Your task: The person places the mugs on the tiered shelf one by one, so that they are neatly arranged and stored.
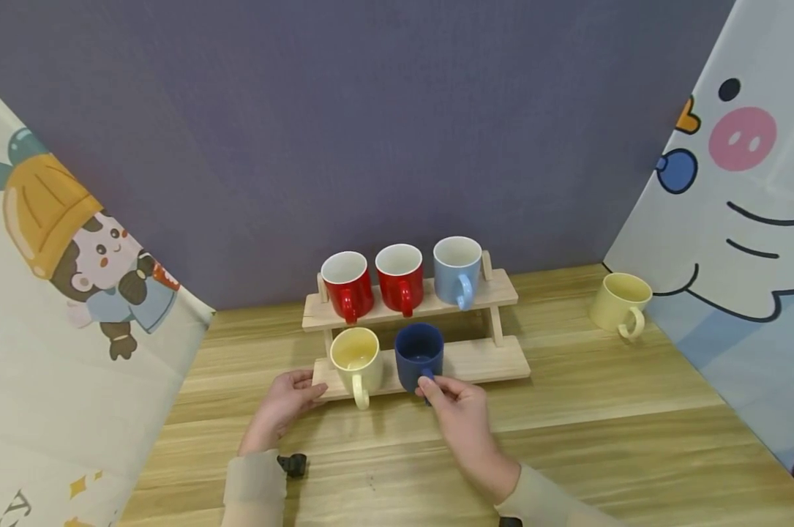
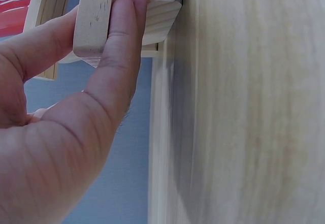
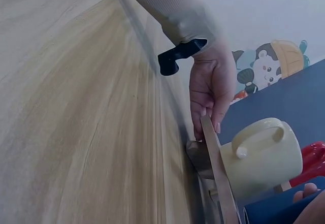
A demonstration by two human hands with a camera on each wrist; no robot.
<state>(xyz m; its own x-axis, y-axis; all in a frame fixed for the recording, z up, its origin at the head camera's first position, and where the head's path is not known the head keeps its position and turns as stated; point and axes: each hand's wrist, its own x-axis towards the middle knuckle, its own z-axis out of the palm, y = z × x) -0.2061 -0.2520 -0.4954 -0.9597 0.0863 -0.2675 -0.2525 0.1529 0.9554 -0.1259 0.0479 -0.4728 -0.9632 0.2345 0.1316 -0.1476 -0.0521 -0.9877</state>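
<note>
A two-tier wooden rack (image 1: pixel 476 360) stands against the back wall. My left hand (image 1: pixel 287 401) pinches the left end of its lower shelf, thumb on one face and fingers on the other, as the left wrist view (image 2: pixel 76 107) shows. With my right hand (image 1: pixel 465 424) I hold the handle of a dark blue mug (image 1: pixel 419 351), which is on the lower shelf. Left of it on that shelf is a pale yellow mug (image 1: pixel 356 360), handle toward me. Two red mugs (image 1: pixel 347 285) and a light blue mug (image 1: pixel 458 269) line the upper shelf.
Another yellow mug (image 1: pixel 620 304) stands on the wooden table (image 1: pixel 568 439) at the far right, near the side panel. A dark blue-grey wall (image 1: pixel 397 132) rises behind the rack. Cartoon-printed panels (image 1: pixel 732 241) flank the table on both sides.
</note>
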